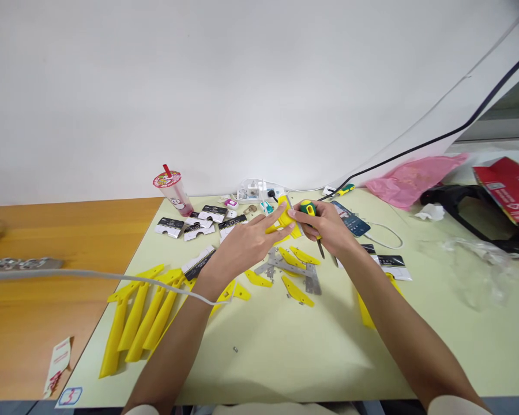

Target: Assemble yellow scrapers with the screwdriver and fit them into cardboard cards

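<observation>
My left hand (253, 236) is closed around a yellow plastic piece with a grey strip along its edge (284, 214), its fingers stretched over it. In my right hand (324, 223) is a screwdriver (308, 207) with a green and yellow handle, its dark shaft pointing down. The right fingertips meet the yellow piece's edge. Below the hands lie flat yellow plastic plates (297, 291) and grey metal plates (312, 280), with tiny metal bits among them. To the left, several yellow T-shaped handles (115, 334) lie side by side, partly behind my left forearm.
Black-and-white packets (169, 226) and a drink cup with a straw (179, 199) stand back left. A power strip (259, 190) lies by the wall. At right are a phone (350, 219), a pink bag (410, 178) and clear plastic (480, 271). A white cable (112, 276) crosses the left foreground.
</observation>
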Motion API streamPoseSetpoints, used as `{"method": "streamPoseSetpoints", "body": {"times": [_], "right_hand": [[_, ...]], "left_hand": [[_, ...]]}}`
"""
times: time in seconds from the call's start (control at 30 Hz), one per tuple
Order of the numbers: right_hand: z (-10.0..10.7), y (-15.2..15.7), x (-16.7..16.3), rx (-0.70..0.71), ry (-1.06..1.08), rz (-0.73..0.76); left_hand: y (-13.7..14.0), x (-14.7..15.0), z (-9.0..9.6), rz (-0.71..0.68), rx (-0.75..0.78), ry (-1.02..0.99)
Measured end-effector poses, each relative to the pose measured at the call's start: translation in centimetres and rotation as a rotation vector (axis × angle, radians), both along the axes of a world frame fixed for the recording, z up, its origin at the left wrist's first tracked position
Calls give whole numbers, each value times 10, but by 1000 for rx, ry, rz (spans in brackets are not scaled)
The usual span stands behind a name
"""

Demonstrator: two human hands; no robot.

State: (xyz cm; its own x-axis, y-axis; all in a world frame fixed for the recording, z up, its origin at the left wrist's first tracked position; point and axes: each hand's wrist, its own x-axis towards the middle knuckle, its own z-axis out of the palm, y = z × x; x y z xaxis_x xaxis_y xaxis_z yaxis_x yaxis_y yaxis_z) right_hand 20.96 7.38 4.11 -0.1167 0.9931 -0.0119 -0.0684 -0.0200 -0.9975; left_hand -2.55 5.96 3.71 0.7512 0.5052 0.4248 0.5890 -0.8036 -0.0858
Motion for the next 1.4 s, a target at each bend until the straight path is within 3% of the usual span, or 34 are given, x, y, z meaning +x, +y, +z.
{"method": "streamPoseSetpoints", "body": {"times": [0.27, 0.57, 0.67, 0.8, 0.9, 1.03, 1.13, 1.3, 1.4], "right_hand": [[0, 0, -1, 4, -31, -20], [-11, -2, -11, 60, -36, -15], [-11, -7, -16, 122, -246, 132], [-13, -22, -31, 262, -467, 483], [-26, -40, -52, 318, -576, 659], [-49, -69, -80, 499, -773, 904], [-57, -85, -93, 575, -899, 994], [-64, -94, -102, 638, -992, 1054], [-70, -94, -105, 674, -1002, 1079]], "left_hand": [[1, -3, -2, -24, -64, -95], [7, -14, 12, -39, -241, -612], [1, -14, 18, -8, -318, -789], [-3, -11, 21, -23, -374, -920], [-4, -8, 20, -47, -394, -940], [-6, -3, 17, -68, -475, -964], [-5, 5, 15, -136, -655, -1120], [-1, 18, 16, -257, -1207, -1515], [-1, 20, 18, -283, -1450, -1681]]}}
